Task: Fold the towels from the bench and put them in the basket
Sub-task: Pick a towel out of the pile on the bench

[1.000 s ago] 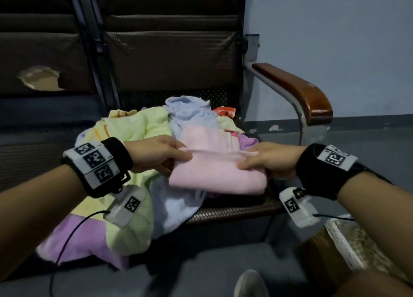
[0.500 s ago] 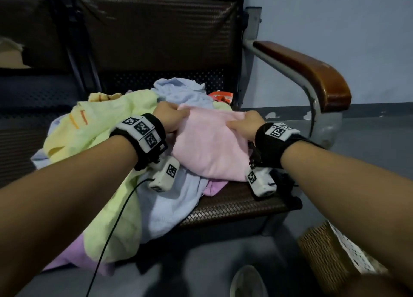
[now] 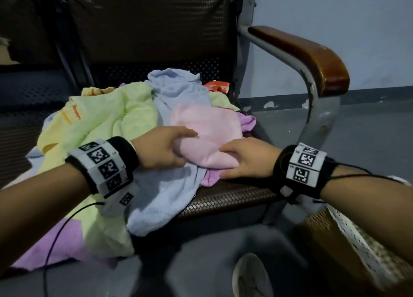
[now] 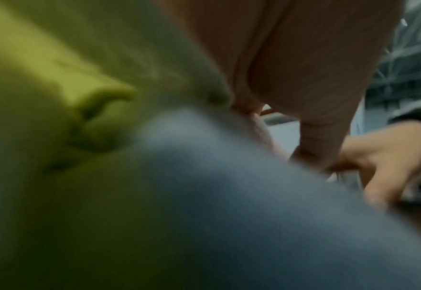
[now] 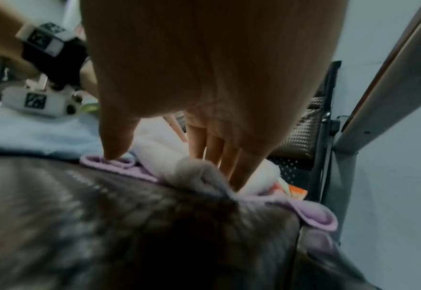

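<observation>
A folded pink towel (image 3: pixel 207 131) lies on top of the towel pile on the bench seat (image 3: pixel 228 198). My left hand (image 3: pixel 178 145) grips its near left edge, thumb on top. The near right corner is pinched by my right hand (image 3: pixel 228 160), thumb above and fingers below. In the right wrist view my right hand (image 5: pixel 179 157) has the pale pink towel (image 5: pixel 159 149) between thumb and fingers, the thumb tip touching a purple towel (image 5: pixel 316 217). The left wrist view is blurred, showing a green towel (image 4: pixel 42 98) and a blue towel (image 4: pixel 216 196). The wicker basket (image 3: pixel 335 241) stands on the floor at lower right.
A green towel (image 3: pixel 100 122), a blue towel (image 3: pixel 178 95) and a purple towel (image 3: pixel 247 121) are heaped around the pink one, some hanging over the seat's front. The wooden armrest (image 3: pixel 308 57) rises at the right. A shoe (image 3: pixel 250 276) is on the floor below.
Both hands went out to the pink towel's far edge, then came back to its near edge, where they now grip it. The towel looks more compact.
</observation>
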`<state>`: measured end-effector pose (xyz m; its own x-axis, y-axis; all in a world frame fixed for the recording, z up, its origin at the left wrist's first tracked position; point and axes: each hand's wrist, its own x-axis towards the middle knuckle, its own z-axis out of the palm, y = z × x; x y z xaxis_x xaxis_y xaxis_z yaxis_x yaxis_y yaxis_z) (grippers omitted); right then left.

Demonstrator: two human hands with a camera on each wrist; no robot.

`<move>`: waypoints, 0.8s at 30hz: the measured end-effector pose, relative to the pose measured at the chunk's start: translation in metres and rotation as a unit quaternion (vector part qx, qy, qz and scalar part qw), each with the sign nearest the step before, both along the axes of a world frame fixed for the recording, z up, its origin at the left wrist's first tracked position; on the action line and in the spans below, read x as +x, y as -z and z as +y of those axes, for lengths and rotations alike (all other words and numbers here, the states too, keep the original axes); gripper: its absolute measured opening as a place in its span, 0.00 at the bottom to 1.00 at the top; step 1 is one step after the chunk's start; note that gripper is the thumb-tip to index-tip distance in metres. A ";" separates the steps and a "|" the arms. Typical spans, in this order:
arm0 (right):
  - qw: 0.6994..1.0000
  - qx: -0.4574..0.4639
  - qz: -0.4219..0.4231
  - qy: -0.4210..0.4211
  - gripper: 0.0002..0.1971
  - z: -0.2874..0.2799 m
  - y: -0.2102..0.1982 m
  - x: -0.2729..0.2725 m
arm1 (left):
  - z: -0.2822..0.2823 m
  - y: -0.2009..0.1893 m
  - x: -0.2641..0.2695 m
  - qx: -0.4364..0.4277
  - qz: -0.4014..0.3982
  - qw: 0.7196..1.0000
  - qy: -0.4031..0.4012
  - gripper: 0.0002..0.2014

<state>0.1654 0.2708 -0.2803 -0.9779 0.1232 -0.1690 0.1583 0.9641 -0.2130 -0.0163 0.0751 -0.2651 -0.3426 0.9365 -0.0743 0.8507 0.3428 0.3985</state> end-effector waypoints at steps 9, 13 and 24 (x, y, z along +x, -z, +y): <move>0.998 -0.045 0.019 0.045 0.07 0.018 -0.008 0.004 | -0.006 0.003 0.003 0.120 0.012 0.991 -0.060 0.06; 0.971 -0.172 0.116 0.115 0.15 0.035 -0.021 0.008 | -0.007 -0.002 0.002 0.224 -0.085 0.965 -0.103 0.11; 0.948 -0.110 0.149 0.260 0.18 0.034 -0.001 -0.025 | 0.033 0.006 -0.023 0.177 -0.156 0.909 -0.343 0.14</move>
<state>0.1402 0.3048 -0.2793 -0.8025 0.5960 0.0274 0.5015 0.6987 -0.5102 -0.0396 0.1082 -0.2713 -0.8696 0.4937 -0.0032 0.3116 0.5538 0.7721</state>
